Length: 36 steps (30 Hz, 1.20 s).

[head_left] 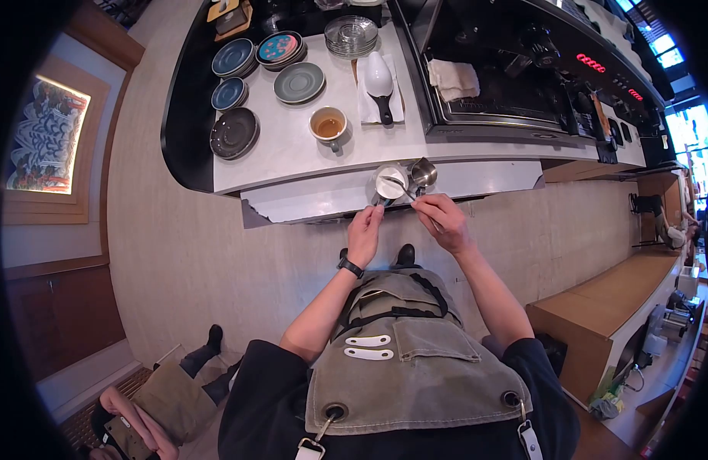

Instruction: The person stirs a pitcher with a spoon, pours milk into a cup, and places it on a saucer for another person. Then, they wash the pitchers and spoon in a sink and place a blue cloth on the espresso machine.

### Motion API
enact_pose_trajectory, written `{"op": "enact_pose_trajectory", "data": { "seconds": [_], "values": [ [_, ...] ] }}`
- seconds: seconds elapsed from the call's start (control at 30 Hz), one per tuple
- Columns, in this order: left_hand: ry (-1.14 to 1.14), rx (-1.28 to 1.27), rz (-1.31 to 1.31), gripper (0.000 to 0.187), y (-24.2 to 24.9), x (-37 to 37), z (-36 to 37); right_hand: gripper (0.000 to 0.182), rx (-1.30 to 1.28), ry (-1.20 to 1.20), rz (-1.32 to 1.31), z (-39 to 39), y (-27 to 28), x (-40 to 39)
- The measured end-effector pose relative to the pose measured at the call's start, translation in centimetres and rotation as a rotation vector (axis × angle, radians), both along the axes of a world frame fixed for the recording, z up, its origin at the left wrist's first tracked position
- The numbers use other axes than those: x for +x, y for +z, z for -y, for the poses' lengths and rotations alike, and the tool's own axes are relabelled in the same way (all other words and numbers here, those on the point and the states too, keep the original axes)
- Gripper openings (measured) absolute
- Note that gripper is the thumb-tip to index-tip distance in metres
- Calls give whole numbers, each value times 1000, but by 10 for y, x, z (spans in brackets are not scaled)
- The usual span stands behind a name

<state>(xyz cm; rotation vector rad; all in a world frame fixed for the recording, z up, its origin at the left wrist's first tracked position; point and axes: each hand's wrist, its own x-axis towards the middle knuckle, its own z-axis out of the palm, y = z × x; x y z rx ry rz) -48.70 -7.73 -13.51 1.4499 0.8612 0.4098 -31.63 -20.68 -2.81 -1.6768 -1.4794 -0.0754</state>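
My left hand [365, 231] is closed on the handle of a pitcher [391, 182] with white contents, at the counter's front edge. In my right hand [444, 221] is a spoon [404, 189], held in a pinch, its tip at the white surface in the pitcher. Just right of that pitcher stands a small metal pitcher [424, 173]. Behind them on the counter is a cup [328, 124] of brown liquid, its handle toward me. A white scoop with a black handle [379, 80] lies on a cloth to the cup's right.
Stacked plates [299, 83] and saucers fill the counter's left part, with glass saucers [352, 36] behind. An espresso machine [500, 92] with a folded towel [454, 80] stands right. A seated person [170, 399] is at lower left; another person [671, 232] is far right.
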Motion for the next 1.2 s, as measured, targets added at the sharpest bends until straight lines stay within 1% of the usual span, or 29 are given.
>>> {"op": "enact_pose_trajectory", "data": {
  "seconds": [0.13, 0.23, 0.33, 0.53, 0.63, 0.93, 1.03, 1.13, 1.2],
  "values": [
    [-25, 140, -80, 40, 39, -12, -5, 36, 44, 13, 18, 11, 0, -1],
    [-78, 238, -92, 43, 61, -17, -15, 38, 83, 2, 4, 20, 3, 0],
    [-69, 111, -26, 45, 79, -15, -20, 39, 118, -19, 9, 25, 7, 0],
    [-173, 101, -63, 42, 116, -8, -33, 39, 177, -56, 3, 27, 14, -3],
    [-173, 101, -15, 45, 122, -2, -37, 40, 211, -84, 13, 25, 14, -5],
    [-239, 157, -13, 46, 149, 8, -49, 43, 240, -196, -10, 25, 10, -17],
    [-271, 189, -47, 48, 158, 12, -53, 44, 258, -243, -15, 25, 5, -23],
    [-316, 189, -122, 46, 176, 16, -55, 44, 273, -294, -14, 24, -2, -30],
    [-346, 227, -152, 47, 176, 19, -59, 43, 268, -331, -9, 24, -7, -34]
  ]
}}
